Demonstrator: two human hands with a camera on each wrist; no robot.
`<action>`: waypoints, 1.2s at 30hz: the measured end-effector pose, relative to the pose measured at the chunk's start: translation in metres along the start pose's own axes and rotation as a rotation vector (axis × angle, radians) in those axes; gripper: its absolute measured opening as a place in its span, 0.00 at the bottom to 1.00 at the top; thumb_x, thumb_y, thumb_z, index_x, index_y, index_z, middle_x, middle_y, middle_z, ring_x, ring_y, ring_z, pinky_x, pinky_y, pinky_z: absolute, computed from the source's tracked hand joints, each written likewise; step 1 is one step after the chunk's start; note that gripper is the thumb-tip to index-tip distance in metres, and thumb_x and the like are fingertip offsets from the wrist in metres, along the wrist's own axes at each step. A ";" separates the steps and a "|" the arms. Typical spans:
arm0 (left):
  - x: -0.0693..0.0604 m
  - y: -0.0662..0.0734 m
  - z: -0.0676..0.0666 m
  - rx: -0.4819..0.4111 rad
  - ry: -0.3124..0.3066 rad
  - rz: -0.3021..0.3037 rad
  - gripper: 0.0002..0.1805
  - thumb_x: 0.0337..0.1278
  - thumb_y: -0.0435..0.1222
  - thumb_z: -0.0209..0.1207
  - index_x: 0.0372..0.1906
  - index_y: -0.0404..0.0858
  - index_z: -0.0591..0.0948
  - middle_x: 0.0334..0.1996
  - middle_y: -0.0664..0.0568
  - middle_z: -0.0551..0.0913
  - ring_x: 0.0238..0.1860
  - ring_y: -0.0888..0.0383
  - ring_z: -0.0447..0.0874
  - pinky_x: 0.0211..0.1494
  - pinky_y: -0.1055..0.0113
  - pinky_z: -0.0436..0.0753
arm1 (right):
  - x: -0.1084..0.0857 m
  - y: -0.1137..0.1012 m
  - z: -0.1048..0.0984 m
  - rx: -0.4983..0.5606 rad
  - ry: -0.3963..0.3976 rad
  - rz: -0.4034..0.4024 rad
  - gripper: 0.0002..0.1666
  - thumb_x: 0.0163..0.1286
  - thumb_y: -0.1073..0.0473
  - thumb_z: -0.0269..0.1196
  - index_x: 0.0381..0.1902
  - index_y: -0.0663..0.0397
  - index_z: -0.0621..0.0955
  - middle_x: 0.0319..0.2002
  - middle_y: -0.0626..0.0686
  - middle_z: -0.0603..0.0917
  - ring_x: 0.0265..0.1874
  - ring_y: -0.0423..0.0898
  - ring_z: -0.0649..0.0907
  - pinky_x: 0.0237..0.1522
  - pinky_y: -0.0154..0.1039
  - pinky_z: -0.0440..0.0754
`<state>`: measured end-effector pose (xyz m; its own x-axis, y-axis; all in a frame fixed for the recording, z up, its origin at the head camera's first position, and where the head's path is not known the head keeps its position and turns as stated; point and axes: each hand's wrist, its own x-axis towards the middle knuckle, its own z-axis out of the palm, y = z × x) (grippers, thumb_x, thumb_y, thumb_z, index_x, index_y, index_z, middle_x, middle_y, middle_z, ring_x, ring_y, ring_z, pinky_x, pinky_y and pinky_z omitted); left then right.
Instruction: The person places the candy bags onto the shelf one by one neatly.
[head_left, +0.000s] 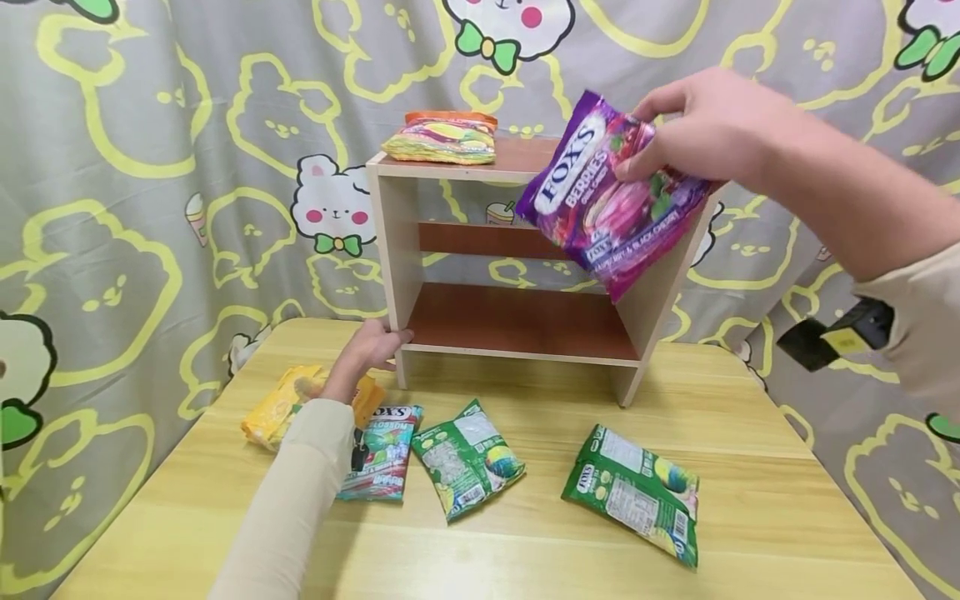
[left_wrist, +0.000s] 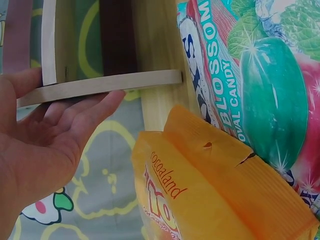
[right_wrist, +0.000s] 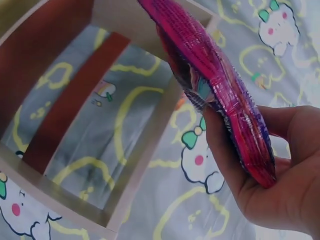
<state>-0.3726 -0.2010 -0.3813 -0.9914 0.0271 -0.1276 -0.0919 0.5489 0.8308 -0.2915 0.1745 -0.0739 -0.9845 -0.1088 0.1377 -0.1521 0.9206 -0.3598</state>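
My right hand (head_left: pixel 723 125) holds up a purple bag of Fox's Berries candy (head_left: pixel 600 196) in front of the upper right of a small wooden shelf (head_left: pixel 525 321). Seen from the right wrist, the candy bag (right_wrist: pixel 220 85) is edge-on between thumb and fingers. Low on the shelf's left side panel, my left hand (head_left: pixel 367 350) grips the edge. The left wrist view has the thumb on one face of that panel (left_wrist: pixel 115 82) and the fingers on the other. An orange-topped yellow snack bag (head_left: pixel 442 137) lies on the shelf's top board, at the left.
Two green Fox's bags (head_left: pixel 468 458) (head_left: pixel 637 492) lie on the wooden table (head_left: pixel 480 558). A teal Fox's Blossom bag (head_left: pixel 386 458) and a yellow-orange cocoaland bag (head_left: pixel 281 408) lie near my left forearm, which partly covers them. A patterned curtain (head_left: pixel 247 167) hangs behind.
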 end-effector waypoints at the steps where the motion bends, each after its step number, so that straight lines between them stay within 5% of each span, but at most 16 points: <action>1: 0.000 0.000 0.000 0.001 -0.003 0.003 0.30 0.75 0.44 0.51 0.73 0.30 0.66 0.68 0.34 0.72 0.68 0.37 0.73 0.57 0.49 0.86 | 0.002 0.001 -0.003 0.026 0.005 0.015 0.46 0.65 0.33 0.65 0.77 0.37 0.66 0.61 0.59 0.75 0.41 0.52 0.85 0.31 0.36 0.86; 7: 0.000 -0.001 0.000 -0.002 -0.008 0.001 0.30 0.75 0.44 0.51 0.73 0.31 0.66 0.69 0.34 0.71 0.69 0.36 0.72 0.58 0.47 0.85 | 0.017 0.003 -0.016 0.176 0.052 0.088 0.50 0.60 0.27 0.64 0.77 0.33 0.66 0.57 0.48 0.72 0.50 0.50 0.80 0.35 0.30 0.86; 10: -0.001 -0.001 -0.001 0.005 -0.005 0.001 0.31 0.75 0.44 0.51 0.74 0.31 0.65 0.69 0.34 0.71 0.69 0.36 0.72 0.58 0.47 0.85 | 0.024 0.002 -0.017 0.207 0.072 0.129 0.49 0.60 0.28 0.64 0.75 0.39 0.70 0.52 0.47 0.74 0.46 0.47 0.80 0.34 0.29 0.86; 18: -0.003 -0.002 -0.001 0.001 -0.006 -0.001 0.30 0.75 0.44 0.51 0.73 0.31 0.66 0.68 0.34 0.71 0.68 0.37 0.72 0.58 0.47 0.85 | 0.039 0.003 0.000 0.398 0.089 0.225 0.40 0.69 0.43 0.66 0.70 0.59 0.68 0.46 0.47 0.73 0.40 0.41 0.81 0.35 0.28 0.86; 28: -0.003 0.000 0.002 -0.003 -0.010 0.001 0.30 0.74 0.44 0.51 0.72 0.30 0.66 0.67 0.34 0.72 0.67 0.37 0.73 0.58 0.48 0.85 | 0.058 0.018 0.012 0.666 0.103 0.278 0.39 0.67 0.52 0.70 0.70 0.58 0.69 0.48 0.44 0.70 0.41 0.38 0.79 0.34 0.26 0.85; 33: -0.003 -0.002 0.001 0.000 -0.012 0.002 0.30 0.74 0.44 0.51 0.73 0.31 0.66 0.68 0.34 0.71 0.67 0.37 0.73 0.57 0.48 0.85 | 0.063 0.020 0.020 0.564 0.110 0.297 0.28 0.67 0.47 0.69 0.56 0.55 0.74 0.44 0.45 0.74 0.33 0.35 0.83 0.33 0.28 0.85; 36: -0.002 -0.002 0.001 0.001 -0.013 0.006 0.31 0.75 0.44 0.51 0.73 0.31 0.66 0.68 0.34 0.71 0.68 0.36 0.73 0.57 0.47 0.85 | 0.062 0.020 0.024 0.415 0.089 0.294 0.27 0.68 0.40 0.65 0.48 0.56 0.72 0.30 0.43 0.80 0.21 0.34 0.84 0.29 0.32 0.86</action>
<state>-0.3702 -0.2014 -0.3830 -0.9907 0.0419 -0.1297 -0.0856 0.5494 0.8312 -0.3581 0.1770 -0.0948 -0.9824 0.1810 0.0472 0.0901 0.6792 -0.7284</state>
